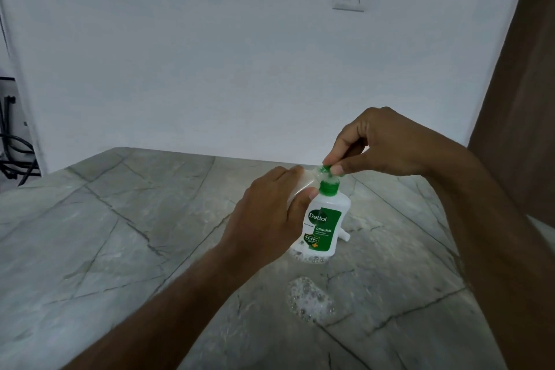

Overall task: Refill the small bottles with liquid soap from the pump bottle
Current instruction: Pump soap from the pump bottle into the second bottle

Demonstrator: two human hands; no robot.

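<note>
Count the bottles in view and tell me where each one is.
2. The Dettol bottle stands on the marble counter; a small clear bottle is held tilted against its neck by the left hand. Others may be hidden behind the hands.

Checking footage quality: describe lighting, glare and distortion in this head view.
Head view: dim, even light with a bright patch on the table beside the Dettol bottle; wide-angle lens bows the table edge and wall; soft detail where the right hand pinches the cap.

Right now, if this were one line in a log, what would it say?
left hand: holds small clear bottle tilted | right hand: pinches its green cap | Dettol bottle: upright | foam: on countertop
</note>
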